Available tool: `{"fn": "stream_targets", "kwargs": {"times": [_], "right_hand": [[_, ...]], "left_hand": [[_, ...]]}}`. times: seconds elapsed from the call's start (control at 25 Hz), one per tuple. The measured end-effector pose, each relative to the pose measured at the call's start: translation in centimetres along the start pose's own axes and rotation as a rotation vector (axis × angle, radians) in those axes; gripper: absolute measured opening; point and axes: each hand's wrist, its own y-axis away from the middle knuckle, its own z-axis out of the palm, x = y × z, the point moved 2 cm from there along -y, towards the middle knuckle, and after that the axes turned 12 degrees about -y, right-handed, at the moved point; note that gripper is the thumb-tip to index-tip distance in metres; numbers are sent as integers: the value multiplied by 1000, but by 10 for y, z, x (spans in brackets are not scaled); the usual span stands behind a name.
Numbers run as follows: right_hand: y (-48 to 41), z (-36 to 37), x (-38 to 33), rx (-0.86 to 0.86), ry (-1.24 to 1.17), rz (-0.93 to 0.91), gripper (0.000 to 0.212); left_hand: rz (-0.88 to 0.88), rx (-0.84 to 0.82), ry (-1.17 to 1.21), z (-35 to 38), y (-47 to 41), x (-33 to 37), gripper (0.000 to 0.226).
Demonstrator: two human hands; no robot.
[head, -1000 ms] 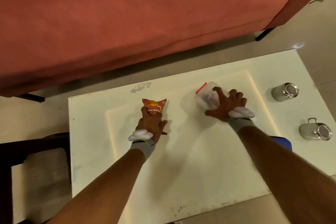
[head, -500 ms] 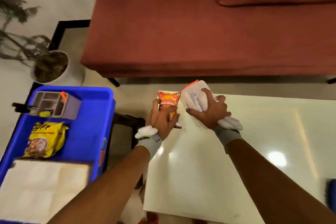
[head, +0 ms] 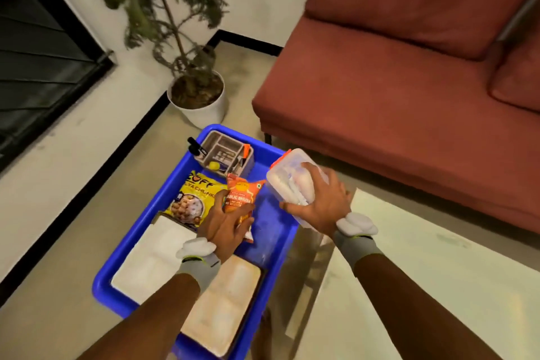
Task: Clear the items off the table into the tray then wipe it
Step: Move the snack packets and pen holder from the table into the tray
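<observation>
Both hands have swung over the blue tray (head: 163, 193), left hand (head: 223, 223) gripping orange packet (head: 241, 197), right hand (head: 324, 204) clear container (head: 287, 177).

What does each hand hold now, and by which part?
The left hand grips the orange snack packet by its lower half. The right hand grips the clear plastic container around its near end.

Shiny blue plastic tray (head: 268, 222). Glossy, crinkly orange snack packet (head: 241, 199). Cloudy clear plastic box (head: 287, 181). Smooth, shiny white table top (head: 438, 286). Matt red cloth sofa (head: 380, 82).
</observation>
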Motion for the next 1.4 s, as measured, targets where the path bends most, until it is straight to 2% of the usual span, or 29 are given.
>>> {"fn": "stream_targets", "kwargs": {"times": [0.16,0.32,0.44,0.56,0.68,0.88,1.04,1.16,1.28,1.4], "right_hand": [[-27,43,-41,-46,251,-163,97],[-53,70,-38,-105,385,-137,96],[-66,87,-26,-130,414,-102,92],[-75,106,-14,-147,399,-111,82],[-77,125,-3,-143,337,-147,71],[-77,135,7,-155,354,-207,62],[-67,140,2,-67,320,-135,62],[-54,130,-5,-21,234,-57,66],[-32,101,3,206,117,-75,57],[-10,62,36,295,35,8,55]], "left_hand": [[74,-154,-164,6,-6,-46,33],[227,-106,-237,33,-16,-49,41],[206,-125,-332,47,-28,-54,49],[233,-116,-482,51,-34,-58,48],[177,-166,-443,56,-41,-58,50],[91,-213,-462,62,-44,-49,75],[-21,-208,-466,61,-43,-28,63],[-61,-103,-492,55,-40,-10,62],[-14,-57,-522,51,-38,21,62],[108,36,-522,49,-35,75,60]]}}
